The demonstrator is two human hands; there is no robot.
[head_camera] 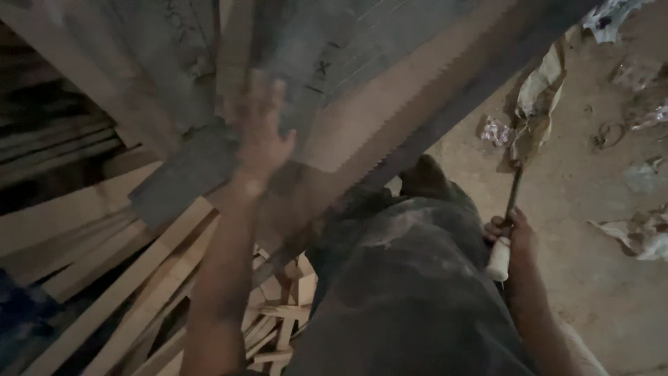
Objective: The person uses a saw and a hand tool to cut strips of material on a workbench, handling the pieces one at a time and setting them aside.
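Boards point(104, 292) left — litter point(637, 237) right

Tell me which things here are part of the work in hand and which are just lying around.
In use:
- left hand, open against the big board
- right hand, gripping a light-handled tool

Lying about:
- wood strips stacked at left
- offcuts on the ground
- crumpled paper and scraps on the floor

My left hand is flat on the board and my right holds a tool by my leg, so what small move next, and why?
Probably bring the right hand with its tool up toward the board, since the left hand already steadies it.
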